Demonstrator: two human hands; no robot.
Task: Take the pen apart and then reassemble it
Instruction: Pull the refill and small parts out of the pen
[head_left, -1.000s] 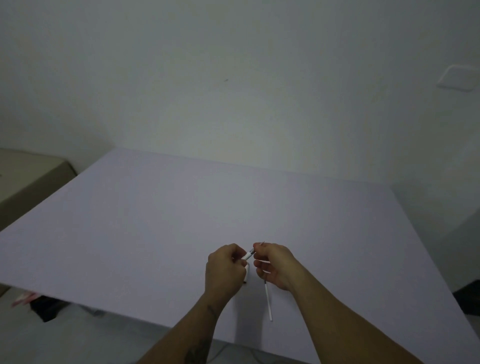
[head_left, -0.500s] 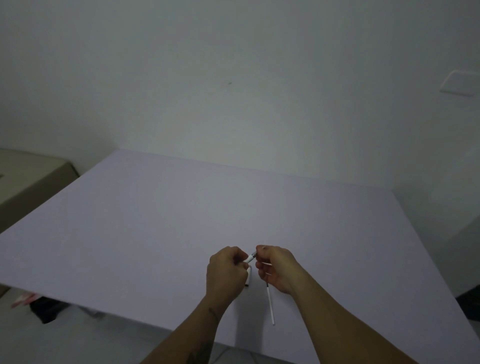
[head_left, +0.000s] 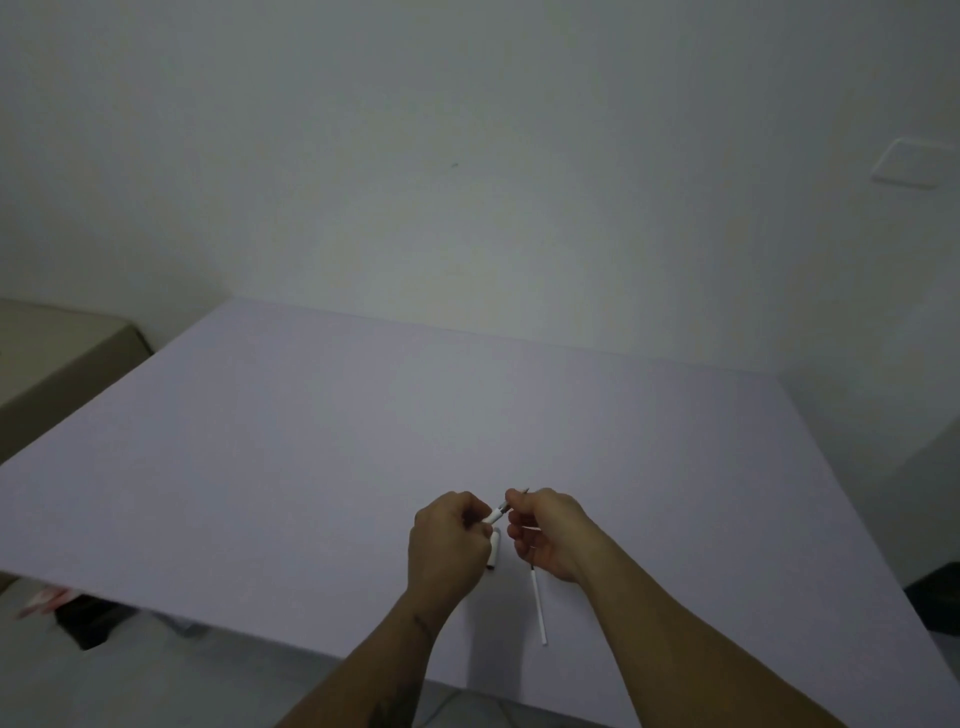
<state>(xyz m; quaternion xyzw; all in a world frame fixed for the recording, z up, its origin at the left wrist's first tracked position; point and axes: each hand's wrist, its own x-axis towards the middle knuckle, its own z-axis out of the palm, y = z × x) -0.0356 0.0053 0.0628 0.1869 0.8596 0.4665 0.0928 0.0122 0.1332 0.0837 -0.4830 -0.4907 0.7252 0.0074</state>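
Note:
Both my hands meet over the near middle of the pale lilac table (head_left: 363, 426). My left hand (head_left: 448, 545) is closed around a white pen barrel (head_left: 493, 515), whose end pokes out toward the right hand. My right hand (head_left: 545, 530) pinches a small dark tip piece (head_left: 506, 503) at that end of the barrel. A thin white refill (head_left: 538, 605) sticks down and toward me from under the right hand. Between the hands a short white pen part (head_left: 493, 551) shows; I cannot tell whether it lies on the table or is held.
A plain white wall stands behind the table, with a white wall plate (head_left: 911, 162) at the upper right. A beige surface (head_left: 57, 353) is at the left, beside the table. Dark objects (head_left: 88, 621) sit on the floor below the table's near left edge.
The hands stay together in nearly the same spot, shifting slightly; the right fingers have worked at the barrel's end. The view has drifted a little.

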